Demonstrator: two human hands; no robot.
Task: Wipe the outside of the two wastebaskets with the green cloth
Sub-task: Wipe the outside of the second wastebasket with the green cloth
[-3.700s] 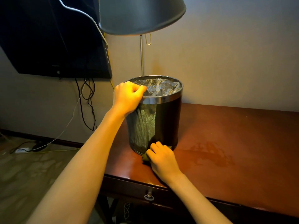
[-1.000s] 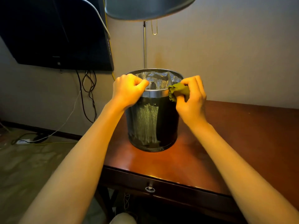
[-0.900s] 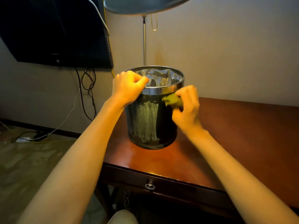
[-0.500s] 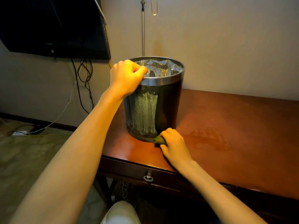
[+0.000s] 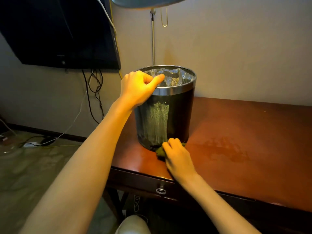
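The bin [image 5: 179, 115] stood upright on the desk [image 5: 244, 129], near its left front corner, with a crumpled liner [image 5: 175, 76] inside. The left hand [image 5: 140, 88] gripped the steel rim, fingers curled over the edge and thumb lying along it, steadying the bin. The right hand [image 5: 177, 156] had its fingers curled over the cloth [image 5: 159, 152], which was bunched small and pressed against the foot of the bin's wall where it met the desk. Only a little green showed past the knuckles. The step in hand looked like a pass over the front of the wall. To do it well, the cloth probably wanted opening out flatter so that more of it met the curved metal. The strokes wanted to overlap, since a streaky patch showed on the wall above and left of the cloth. The rim grip needed to be firm against the push, or the bin might slide or tip. Turning it by the rim would bring the back round. A second bin was not in view.
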